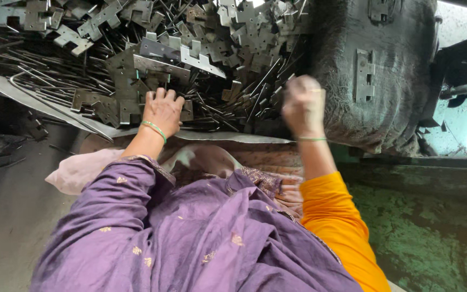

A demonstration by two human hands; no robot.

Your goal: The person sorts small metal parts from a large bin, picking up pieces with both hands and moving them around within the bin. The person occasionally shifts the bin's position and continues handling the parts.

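Fingers of left hand spread flat, pressing into heap of grey notched metal plates and thin rods, likely sorting by feel. Right hand blurred, curled into a fist; contents cannot tell. Heap lies on bent metal sheet.

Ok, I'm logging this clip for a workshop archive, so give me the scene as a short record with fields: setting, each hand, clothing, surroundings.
setting: a heap of flat notched metal plates mixed with thin metal rods
left hand: left hand lies palm down on the plates at the heap's near edge, green bangle on the wrist
right hand: right hand raised, closed in a fist, blurred; whether it holds anything cannot be told
clothing: purple cloth, orange sleeve
surroundings: dark grimy block on the right with two plates on it
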